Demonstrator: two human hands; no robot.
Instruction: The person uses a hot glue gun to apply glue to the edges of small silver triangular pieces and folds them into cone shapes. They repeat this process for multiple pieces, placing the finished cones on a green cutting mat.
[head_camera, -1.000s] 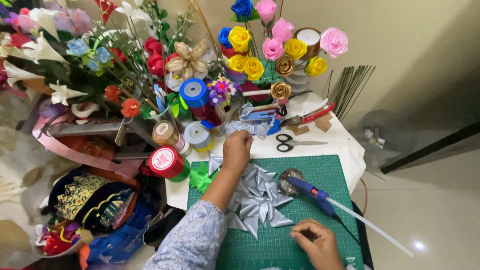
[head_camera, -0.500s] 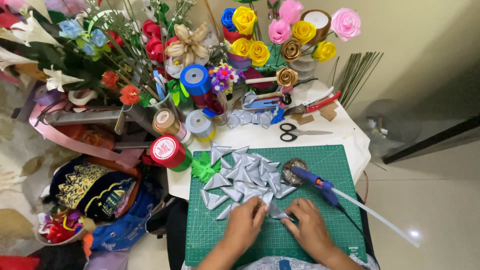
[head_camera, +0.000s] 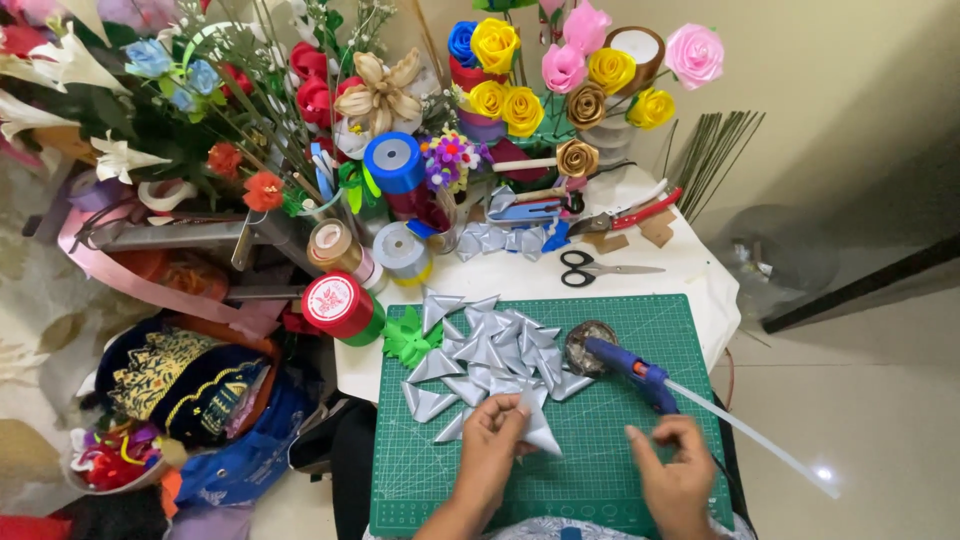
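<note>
pretty bright, even indoor light, soft shadows, small glare spot on the floor (head_camera: 822, 473), edges slightly warped

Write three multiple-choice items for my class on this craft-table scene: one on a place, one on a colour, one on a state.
1. Where do the scissors lie?
A. on the white table beyond the green mat
B. on the floor
C. in the right hand

2. What colour is the glue gun?
A. red
B. blue
C. yellow

3. What is the left hand doing?
A. resting flat and empty
B. gripping the scissors
C. pinching a silver ribbon petal

Answers: 1 A, they lie on the white table past the green mat. 2 B, its body is blue. 3 C, its fingers close on the folded silver piece while the right hand is empty.
</note>
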